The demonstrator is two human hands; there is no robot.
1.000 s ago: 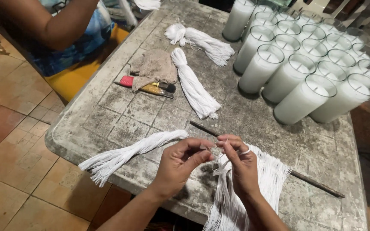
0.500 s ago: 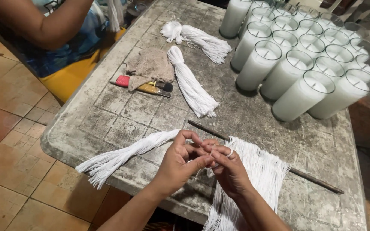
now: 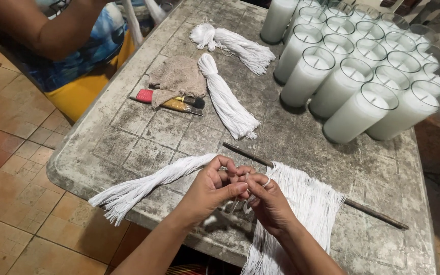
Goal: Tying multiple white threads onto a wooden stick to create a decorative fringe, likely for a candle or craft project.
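A: How many bundles of white string are on the table [image 3: 143,142]?

B: Four can be counted. Two tied bundles lie toward the far side: one [image 3: 235,43] near the glass jars, another [image 3: 226,99] just beside the tan cloth [image 3: 176,76]. A third, long bundle [image 3: 148,181] runs from the person's hands out over the near edge. The fourth is a fan of cut strings [image 3: 301,209] hanging off the near edge, draped across a thin dark rod [image 3: 332,196].

A: And the jars?

B: A cluster of tall glass jars [image 3: 342,91] stands at the far right, each filled nearly to the rim with white wax, a wick showing in the nearer ones. About sixteen are visible; some are cut off at the frame's edge, so an exact count cannot be given.

A: Anything else?

B: One tool with a red and yellow handle [image 3: 171,102] lies partly under the cloth. Another person sits at the far left of the table.

A: What are the hands doing?

B: The left hand [image 3: 212,188] is curled, thumb and fingers pinched on a single white string [image 3: 245,196]. The right hand [image 3: 268,201] is closed too, with that string looped round a finger. The hands touch each other above the near edge, between the long bundle and the fan of strings.
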